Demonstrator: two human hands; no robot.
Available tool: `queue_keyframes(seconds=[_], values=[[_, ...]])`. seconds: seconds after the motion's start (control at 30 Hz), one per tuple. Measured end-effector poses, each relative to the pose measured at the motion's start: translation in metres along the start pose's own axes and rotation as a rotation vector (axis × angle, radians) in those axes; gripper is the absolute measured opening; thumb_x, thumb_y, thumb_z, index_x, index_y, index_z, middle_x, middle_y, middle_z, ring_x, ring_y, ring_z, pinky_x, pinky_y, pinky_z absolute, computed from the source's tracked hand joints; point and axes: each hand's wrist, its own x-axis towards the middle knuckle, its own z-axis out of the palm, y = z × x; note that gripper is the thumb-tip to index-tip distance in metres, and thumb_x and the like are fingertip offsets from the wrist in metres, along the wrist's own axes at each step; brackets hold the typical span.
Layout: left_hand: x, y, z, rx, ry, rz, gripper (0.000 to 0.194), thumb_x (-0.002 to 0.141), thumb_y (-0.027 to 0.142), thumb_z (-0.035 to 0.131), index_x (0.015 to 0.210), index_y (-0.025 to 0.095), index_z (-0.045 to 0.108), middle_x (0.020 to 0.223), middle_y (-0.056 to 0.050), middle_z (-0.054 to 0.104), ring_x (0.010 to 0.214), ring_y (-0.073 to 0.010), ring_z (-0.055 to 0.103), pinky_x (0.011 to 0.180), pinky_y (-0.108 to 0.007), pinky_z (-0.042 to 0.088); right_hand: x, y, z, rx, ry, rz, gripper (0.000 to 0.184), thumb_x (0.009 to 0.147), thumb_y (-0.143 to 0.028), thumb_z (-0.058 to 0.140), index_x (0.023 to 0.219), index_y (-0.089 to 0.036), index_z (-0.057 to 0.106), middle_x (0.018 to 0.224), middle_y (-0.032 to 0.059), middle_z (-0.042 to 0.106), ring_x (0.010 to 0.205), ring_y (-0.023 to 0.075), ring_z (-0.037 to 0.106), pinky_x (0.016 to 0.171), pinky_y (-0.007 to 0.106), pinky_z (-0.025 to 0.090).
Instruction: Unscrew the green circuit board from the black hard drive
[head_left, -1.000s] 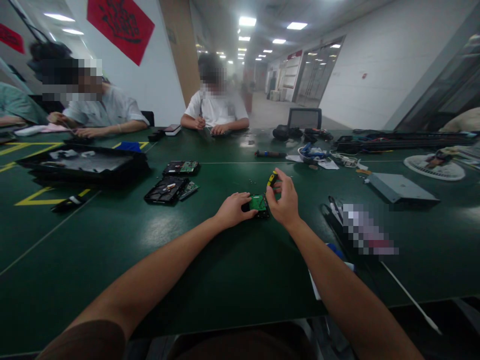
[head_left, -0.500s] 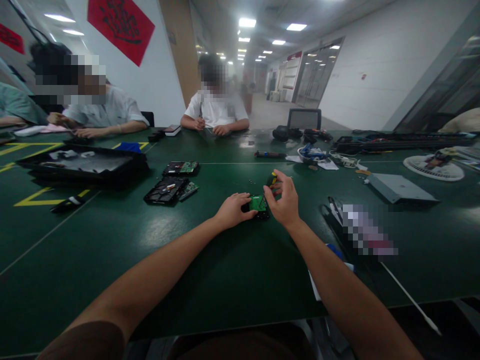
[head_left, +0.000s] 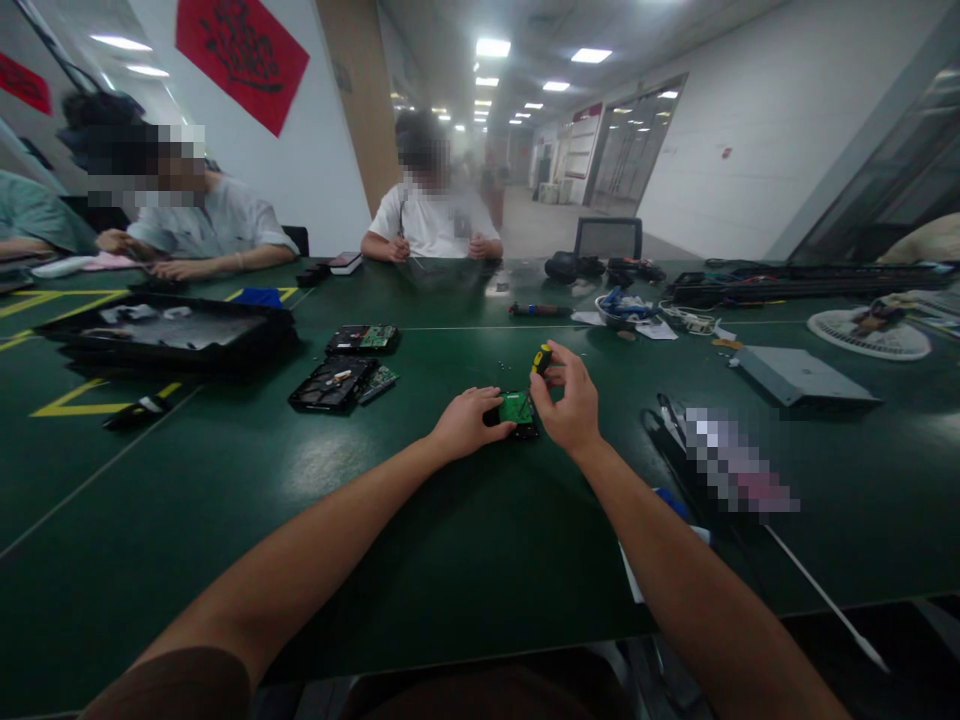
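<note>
A small hard drive (head_left: 516, 409) with a green circuit board facing up lies on the dark green table in front of me. My left hand (head_left: 474, 422) grips its left side, thumb along the near edge and fingers over the far edge. In my right hand (head_left: 568, 398) is a screwdriver (head_left: 541, 360) with a yellow and black handle, pinched between thumb and fingers. Its thin shaft slants down to the right part of the board; the tip is too small to make out. Several tiny screws (head_left: 505, 366) lie just beyond the drive.
Left of my hands sit a black drive casing (head_left: 326, 385), a loose circuit board (head_left: 379, 384) and another drive (head_left: 362, 338). A black tray (head_left: 180, 335) stands farther left. To the right are a grey metal box (head_left: 802, 376) and a white round grille (head_left: 862, 340). Co-workers sit across the table.
The screwdriver handle has turned, with more of its yellow side showing, and my right hand has shifted very slightly. My left hand stays put. The person opposite has moved one hand apart from the other.
</note>
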Motion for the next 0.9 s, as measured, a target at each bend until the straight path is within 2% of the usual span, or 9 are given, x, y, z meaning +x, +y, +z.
queue_keyframes(seconds=[0.23,0.43,0.57,0.77,0.9], values=[[-0.0008,-0.0001,-0.0012,-0.004,0.008,0.012,0.054,0.086,0.053,0.067,0.124,0.016,0.069,0.142,-0.014,0.062,0.134,-0.0289,0.056,0.118,-0.047,0.038,-0.0004,0.001,0.0014,-0.004,0.011,0.013,0.058,0.091,-0.031,0.064,0.145,-0.026,0.043,0.119,0.0109,0.062,0.083,0.0206,0.068,0.073,0.043,0.065],[-0.0012,0.0001,-0.0015,-0.009,0.001,0.001,0.054,0.086,0.054,0.068,0.125,0.017,0.069,0.142,-0.013,0.061,0.134,-0.0289,0.057,0.118,-0.048,0.039,-0.0003,-0.0004,0.0005,-0.011,-0.02,-0.013,0.055,0.095,-0.029,0.057,0.148,-0.029,0.04,0.122,0.0107,0.062,0.087,0.0219,0.068,0.08,0.047,0.064],[-0.0014,0.0007,-0.0017,-0.007,0.004,0.007,0.055,0.086,0.054,0.067,0.126,0.015,0.069,0.142,-0.014,0.061,0.134,-0.0291,0.056,0.118,-0.047,0.039,-0.0005,-0.0006,0.0004,-0.007,-0.001,0.004,0.055,0.093,-0.031,0.062,0.145,-0.028,0.044,0.12,0.0106,0.061,0.083,0.0211,0.068,0.075,0.045,0.065],[-0.0011,0.0004,-0.0003,-0.018,-0.001,-0.01,0.055,0.085,0.053,0.068,0.125,0.016,0.069,0.142,-0.015,0.061,0.134,-0.0294,0.056,0.118,-0.048,0.038,-0.0006,-0.0014,0.0007,-0.009,-0.013,-0.009,0.054,0.094,-0.025,0.057,0.146,-0.028,0.042,0.125,0.0112,0.063,0.085,0.0206,0.07,0.081,0.045,0.064],[-0.0007,0.0007,0.0,-0.018,-0.001,-0.011,0.055,0.085,0.054,0.068,0.126,0.017,0.069,0.143,-0.014,0.061,0.135,-0.0293,0.056,0.119,-0.048,0.037,-0.0009,-0.0013,0.0009,-0.007,0.002,-0.004,0.054,0.093,-0.03,0.061,0.144,-0.028,0.044,0.123,0.0106,0.063,0.084,0.0203,0.069,0.075,0.042,0.065]])
